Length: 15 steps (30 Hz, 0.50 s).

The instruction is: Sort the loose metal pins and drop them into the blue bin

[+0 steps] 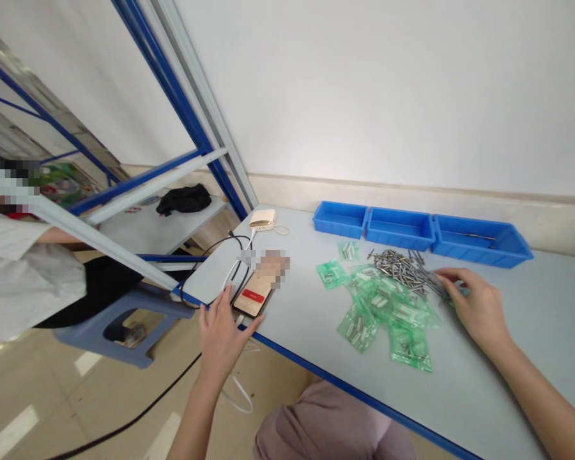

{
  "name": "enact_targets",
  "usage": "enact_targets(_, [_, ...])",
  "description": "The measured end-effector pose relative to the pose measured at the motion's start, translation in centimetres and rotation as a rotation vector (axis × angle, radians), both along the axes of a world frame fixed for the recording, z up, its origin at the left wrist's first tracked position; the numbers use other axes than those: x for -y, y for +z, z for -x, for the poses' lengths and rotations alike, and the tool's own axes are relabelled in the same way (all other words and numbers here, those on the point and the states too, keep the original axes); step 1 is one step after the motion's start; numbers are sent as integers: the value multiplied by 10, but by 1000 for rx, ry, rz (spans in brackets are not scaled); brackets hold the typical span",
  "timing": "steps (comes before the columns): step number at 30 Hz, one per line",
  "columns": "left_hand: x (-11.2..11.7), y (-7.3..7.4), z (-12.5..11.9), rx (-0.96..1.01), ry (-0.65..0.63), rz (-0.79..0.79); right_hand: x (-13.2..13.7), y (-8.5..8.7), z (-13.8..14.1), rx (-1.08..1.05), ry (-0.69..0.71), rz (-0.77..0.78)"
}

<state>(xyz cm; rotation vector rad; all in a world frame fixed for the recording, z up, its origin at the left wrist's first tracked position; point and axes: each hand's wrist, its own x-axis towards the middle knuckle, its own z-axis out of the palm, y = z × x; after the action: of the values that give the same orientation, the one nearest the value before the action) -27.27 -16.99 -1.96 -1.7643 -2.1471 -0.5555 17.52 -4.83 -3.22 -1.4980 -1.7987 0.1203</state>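
Head view: left hand [224, 332] at the left part of the worktop [306, 319] front edge, fingers spread, nothing gripped, thumb and fingertips around the near end of a phone [253, 292]; contact hard to call. Right hand [479, 303] at the right side of the heap of metal pins [402, 271], thumb and fingers curled toward each other; can't tell if anything is pinched. Heap about midway between front and back edges, just in front of the bins. Green bags [411, 348] with short metal parts inside, overlapping in front of and left of the heap, toward the front edge. Three blue bins [483, 254] in a row along the back edge, a few thin rods in the rightmost. Cream device [263, 219] near the back left corner, white cable [228, 276] running from it toward the phone. Beyond the left edge: blue-and-grey frame, seated person [9, 275] in a pale top, plastic stool [153, 319], black cloth item [184, 199] on a neighbouring table. White wall behind, shiny tiled floor below.
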Motion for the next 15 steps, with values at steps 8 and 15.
enact_targets(8, [-35,1,12,67,-36,43,2,1,7,-97,-17,71])
enact_targets(15, [-86,24,-12,63,-208,67,0,6,10,-215,0,121])
